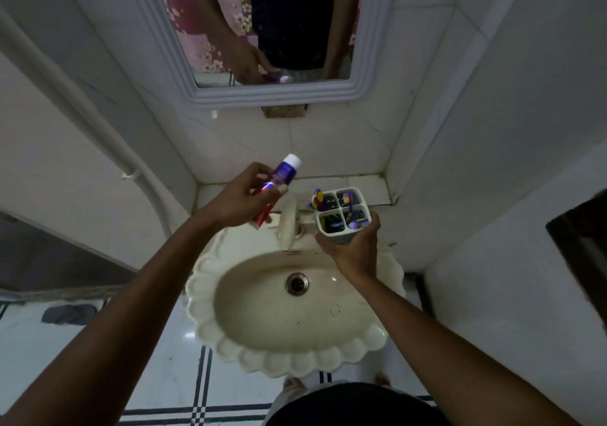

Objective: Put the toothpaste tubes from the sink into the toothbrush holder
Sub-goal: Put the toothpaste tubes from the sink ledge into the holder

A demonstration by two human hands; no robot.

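The left hand (243, 200) has its grip clamped on a toothpaste tube (279, 186), fingers wrapped round the middle of it. The tube is tilted, its white cap (292, 162) pointing up and away toward the wall, its red crimped end down near the heel of the hand. It is held in the air above the back rim of the sink, left of the tap (289, 225), and clear of the holder.

The right hand (353, 245) has its grip closed round the lower body of the toothbrush holder (341, 210), a white cup split into four compartments. It is lifted just above the sink's right rear edge. Colourful items already stand in the compartments; a purple and yellow one sticks out at the holder's left side. What each one is cannot be told.

Below both hands lies the cream sink (230, 343) with a scalloped rim and a round drain (297, 283); its bowl holds no tubes. A mirror (262, 25) hangs on the tiled wall above, reflecting the person's arms and the tube.
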